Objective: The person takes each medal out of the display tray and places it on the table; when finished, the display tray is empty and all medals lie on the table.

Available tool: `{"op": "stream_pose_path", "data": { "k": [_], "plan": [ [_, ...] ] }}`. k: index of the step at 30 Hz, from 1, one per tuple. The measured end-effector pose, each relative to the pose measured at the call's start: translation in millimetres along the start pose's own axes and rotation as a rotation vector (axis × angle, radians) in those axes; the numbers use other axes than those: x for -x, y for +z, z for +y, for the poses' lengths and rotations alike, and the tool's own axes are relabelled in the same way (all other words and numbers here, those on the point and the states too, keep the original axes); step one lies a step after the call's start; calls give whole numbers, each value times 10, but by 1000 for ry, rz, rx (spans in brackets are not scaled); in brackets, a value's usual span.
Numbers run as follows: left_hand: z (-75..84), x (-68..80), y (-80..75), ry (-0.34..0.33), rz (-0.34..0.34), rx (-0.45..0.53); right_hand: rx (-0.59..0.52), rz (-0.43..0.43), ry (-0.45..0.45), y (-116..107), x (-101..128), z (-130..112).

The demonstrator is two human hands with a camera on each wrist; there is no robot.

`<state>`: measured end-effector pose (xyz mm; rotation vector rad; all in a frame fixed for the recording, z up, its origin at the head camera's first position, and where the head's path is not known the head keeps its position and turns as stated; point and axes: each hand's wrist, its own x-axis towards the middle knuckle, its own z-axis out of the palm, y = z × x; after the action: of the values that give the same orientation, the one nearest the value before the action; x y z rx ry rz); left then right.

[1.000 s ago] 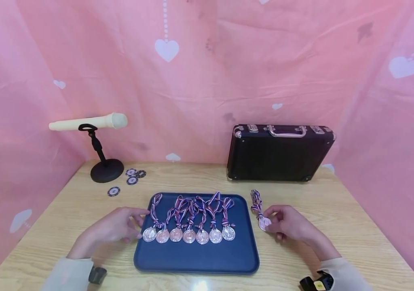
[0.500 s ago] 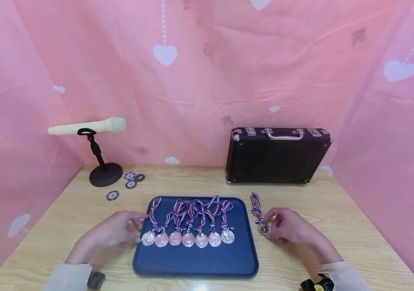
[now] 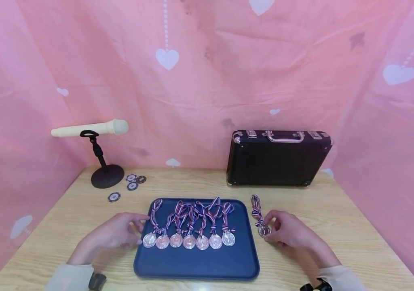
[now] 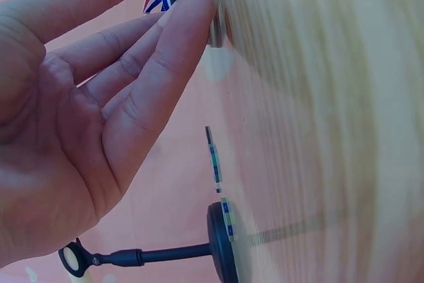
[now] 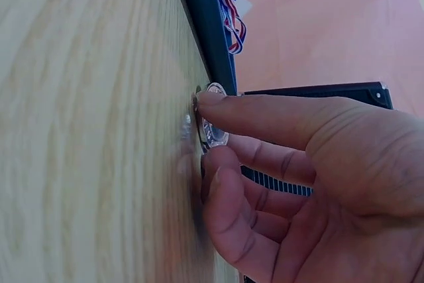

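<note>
Your right hand (image 3: 290,232) pinched a loose medal (image 3: 264,230) lying on the bench (image 3: 338,218), just beside the blue tray (image 3: 199,262). Your left hand (image 3: 114,233) rested with relaxed fingers (image 4: 159,57) touching the tray's left edge, near seven medals (image 3: 189,241) in a row.

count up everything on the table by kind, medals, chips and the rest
Medals: 8, seven on the tray, one in the right hand
Poker chips: 4
Trays: 1
Cases: 1
Microphones on stand: 1
Total: 15
</note>
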<state>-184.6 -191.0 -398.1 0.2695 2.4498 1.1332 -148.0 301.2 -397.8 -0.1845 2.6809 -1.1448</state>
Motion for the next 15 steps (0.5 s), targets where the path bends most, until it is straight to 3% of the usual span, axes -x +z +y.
{"op": "stream_pose_path", "data": {
  "k": [15],
  "plan": [
    [12,16,0,-1,-1,3,60,49,63,81,7,-90]
  ]
}}
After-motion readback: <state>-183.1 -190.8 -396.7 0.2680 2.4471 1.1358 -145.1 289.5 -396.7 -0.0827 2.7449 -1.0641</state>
